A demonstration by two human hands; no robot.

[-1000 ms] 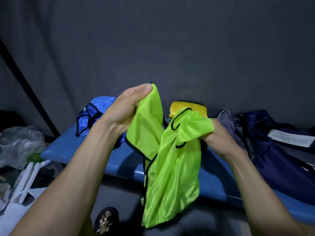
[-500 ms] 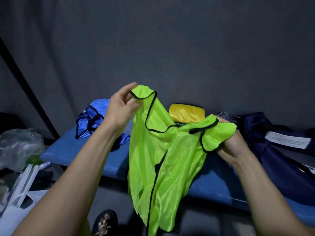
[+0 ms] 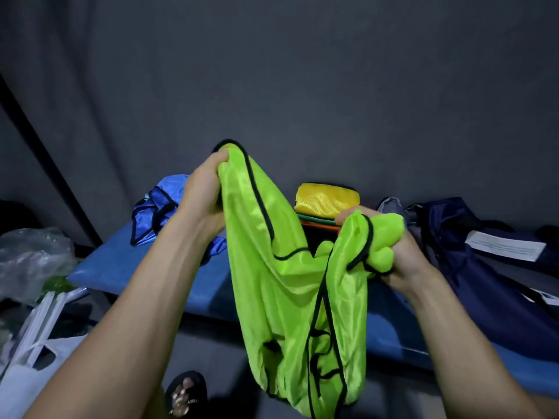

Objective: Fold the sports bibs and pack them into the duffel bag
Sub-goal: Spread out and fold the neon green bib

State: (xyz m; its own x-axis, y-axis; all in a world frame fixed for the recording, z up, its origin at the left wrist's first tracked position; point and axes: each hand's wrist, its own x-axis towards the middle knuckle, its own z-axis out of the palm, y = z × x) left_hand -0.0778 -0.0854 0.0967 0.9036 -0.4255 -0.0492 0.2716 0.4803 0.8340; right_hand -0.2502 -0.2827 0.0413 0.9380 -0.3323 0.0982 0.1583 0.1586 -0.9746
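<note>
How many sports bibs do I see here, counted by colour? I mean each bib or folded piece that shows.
Lime green bib, held up by both hands: 1
Blue bib, crumpled on the bench: 1
Yellow, folded, top of the stack: 1
Green layer under it: 1
Orange layer under that: 1
Total: 5 visible; any deeper layers are hidden.

Lime bib (image 3: 281, 285): thin glossy mesh cloth, black trim. Blue bib (image 3: 157, 207): same sheen. Duffel bag (image 3: 472, 267): matt navy fabric. Desk (image 3: 193, 285): smooth blue padding.
</note>
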